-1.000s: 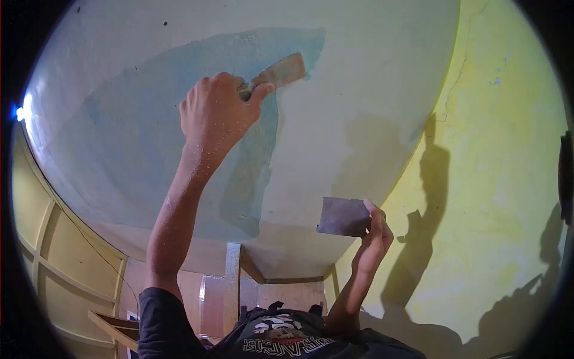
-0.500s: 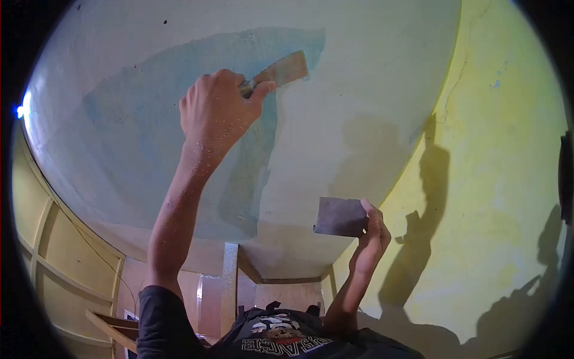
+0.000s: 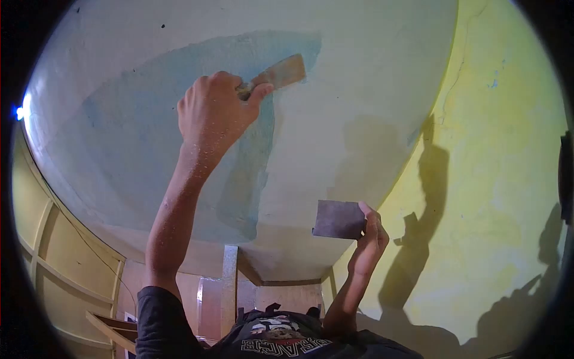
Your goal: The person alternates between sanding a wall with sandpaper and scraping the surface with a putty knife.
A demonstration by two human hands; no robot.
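My left hand (image 3: pixel 215 113), its back dusted with white specks, is closed around the handle of a putty knife (image 3: pixel 286 70). The knife's broad blade, smeared brownish, lies against the pale wall (image 3: pixel 311 143) near the right end of a blue-grey patch (image 3: pixel 173 102). Lower and to the right, my right hand (image 3: pixel 372 230) grips a dark grey rectangular sheet (image 3: pixel 338 219) by its right edge, thumb near the upper corner. The sheet's flat face is turned toward me, apart from the knife.
A yellow wall (image 3: pixel 496 179) with cast shadows meets the pale surface on the right. A post (image 3: pixel 229 287) stands below, beside a doorway-like opening. On the left are framed panels (image 3: pixel 72 251), a hanging cable and a wooden ledge (image 3: pixel 110 329). A bright light (image 3: pixel 20 112) shines at the far left.
The whole view has shifted slightly. The putty knife stays at nearly the same spot on the patch, and both hands keep their grip.
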